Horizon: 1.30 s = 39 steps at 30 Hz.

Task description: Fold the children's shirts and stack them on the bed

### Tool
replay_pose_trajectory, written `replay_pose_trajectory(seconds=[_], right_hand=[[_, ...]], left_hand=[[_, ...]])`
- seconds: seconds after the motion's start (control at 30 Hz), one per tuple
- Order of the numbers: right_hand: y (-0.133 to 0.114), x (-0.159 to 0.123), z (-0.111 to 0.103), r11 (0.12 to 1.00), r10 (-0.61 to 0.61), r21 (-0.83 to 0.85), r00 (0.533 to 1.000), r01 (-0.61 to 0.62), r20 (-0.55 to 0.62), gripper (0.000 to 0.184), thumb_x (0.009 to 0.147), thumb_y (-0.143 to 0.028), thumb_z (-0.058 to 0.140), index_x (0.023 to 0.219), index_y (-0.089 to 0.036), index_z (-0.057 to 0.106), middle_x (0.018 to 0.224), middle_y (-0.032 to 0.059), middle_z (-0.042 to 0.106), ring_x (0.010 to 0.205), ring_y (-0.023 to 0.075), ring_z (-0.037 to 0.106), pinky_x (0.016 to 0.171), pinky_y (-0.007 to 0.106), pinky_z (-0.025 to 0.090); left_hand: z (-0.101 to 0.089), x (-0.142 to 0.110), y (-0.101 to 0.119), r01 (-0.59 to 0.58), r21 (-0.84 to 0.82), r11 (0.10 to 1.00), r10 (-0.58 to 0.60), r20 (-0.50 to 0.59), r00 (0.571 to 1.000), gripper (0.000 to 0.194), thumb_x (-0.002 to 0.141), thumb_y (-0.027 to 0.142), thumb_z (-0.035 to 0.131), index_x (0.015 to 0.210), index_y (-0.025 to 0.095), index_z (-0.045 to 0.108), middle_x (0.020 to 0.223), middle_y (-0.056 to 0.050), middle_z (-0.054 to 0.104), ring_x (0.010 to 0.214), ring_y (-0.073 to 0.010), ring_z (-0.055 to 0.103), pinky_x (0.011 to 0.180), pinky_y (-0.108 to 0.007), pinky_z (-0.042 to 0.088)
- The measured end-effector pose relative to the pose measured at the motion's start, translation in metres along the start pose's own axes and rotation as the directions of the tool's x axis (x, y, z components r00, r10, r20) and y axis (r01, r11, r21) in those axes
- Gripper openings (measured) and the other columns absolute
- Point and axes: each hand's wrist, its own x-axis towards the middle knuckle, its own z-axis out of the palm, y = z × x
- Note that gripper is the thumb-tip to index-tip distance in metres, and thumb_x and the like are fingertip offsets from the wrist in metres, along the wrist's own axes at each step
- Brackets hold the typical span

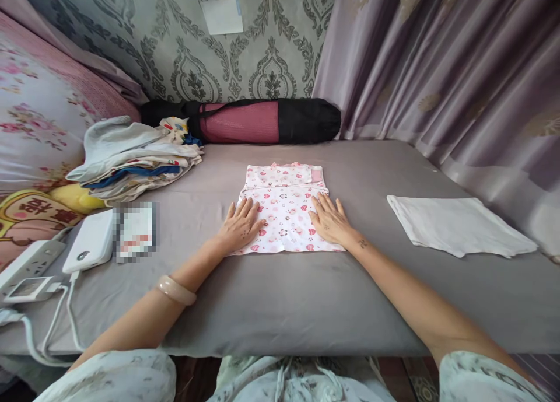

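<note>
Head view: a gray-covered surface point(280, 308) runs up to a wall point(161, 46) with damask wallpaper and a sheet of paper on it. A purple curtain point(420, 58) hangs at the far right; a black and pink rolled bag point(238, 122) lies along the far edge. At the left are a floral cushion point(39, 110), a pile of clothes point(135, 163), a white power bank point(90, 241) and a power strip point(30, 268) with cables. A folded white cloth point(459, 224) lies at the right.

The patterned pink-and-white garment point(286, 212) lies flat in the middle, its far part folded over. The left hand point(242, 224) rests palm down on its left side, fingers slightly spread; the right hand point(330, 220) rests palm down on its right side, fingers also spread. Neither hand pinches the fabric.
</note>
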Motion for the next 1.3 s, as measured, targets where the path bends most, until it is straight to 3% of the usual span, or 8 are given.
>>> replay_pose_trajectory(seconds=[0.43,0.7,0.93,1.07,1.3], right_hand=[[0.009,-0.006,0.006,0.997,-0.040,0.068,0.999,0.041,-0.010,0.061,0.098,-0.042,0.020,0.151,-0.013,0.027,0.159,0.0118,0.019,0.147,0.0264,0.014,0.117,0.052,0.014],[0.019,-0.065,-0.014,0.959,-0.220,0.186,0.975,0.213,0.019,0.054,0.100,-0.041,0.024,0.147,-0.020,0.037,0.156,0.0083,0.030,0.144,0.0222,0.025,0.118,0.046,0.022],[0.034,-0.101,-0.019,0.924,-0.307,0.209,0.947,0.321,-0.097,0.043,0.099,-0.037,0.035,0.132,-0.022,0.058,0.141,0.0083,0.052,0.133,0.0244,0.044,0.111,0.046,0.038],[0.042,-0.106,-0.021,0.899,-0.357,0.217,0.924,0.380,-0.137,0.038,0.100,-0.033,0.036,0.124,-0.022,0.063,0.129,0.0086,0.061,0.120,0.0235,0.055,0.102,0.043,0.047],[0.039,-0.109,-0.028,0.894,-0.409,0.147,0.904,0.424,-0.123,0.037,0.098,-0.020,0.034,0.122,-0.025,0.062,0.121,0.0079,0.064,0.110,0.0235,0.060,0.094,0.043,0.051]], left_hand=[[0.009,-0.007,-0.010,-0.069,-0.093,0.993,0.064,-0.054,0.996,0.065,0.098,0.053,0.022,0.148,0.013,0.033,0.156,-0.017,0.027,0.146,-0.0305,0.019,0.115,-0.053,0.020],[-0.008,-0.052,-0.021,-0.253,-0.190,0.948,0.248,-0.051,0.967,0.052,0.098,0.053,0.028,0.135,0.024,0.051,0.146,-0.010,0.046,0.137,-0.0273,0.038,0.113,-0.053,0.025],[-0.022,-0.072,-0.031,-0.356,-0.275,0.893,0.334,-0.125,0.934,0.047,0.092,0.057,0.047,0.119,0.022,0.063,0.119,-0.010,0.060,0.108,-0.0239,0.058,0.093,-0.037,0.047],[-0.027,-0.077,-0.033,-0.378,-0.269,0.886,0.356,-0.127,0.926,0.039,0.096,0.048,0.042,0.113,0.022,0.066,0.110,-0.008,0.063,0.100,-0.0215,0.060,0.087,-0.033,0.049],[-0.025,-0.083,-0.040,-0.403,-0.187,0.896,0.389,-0.110,0.915,0.036,0.094,0.021,0.035,0.117,0.023,0.063,0.116,-0.008,0.065,0.103,-0.0206,0.061,0.085,-0.031,0.051]])
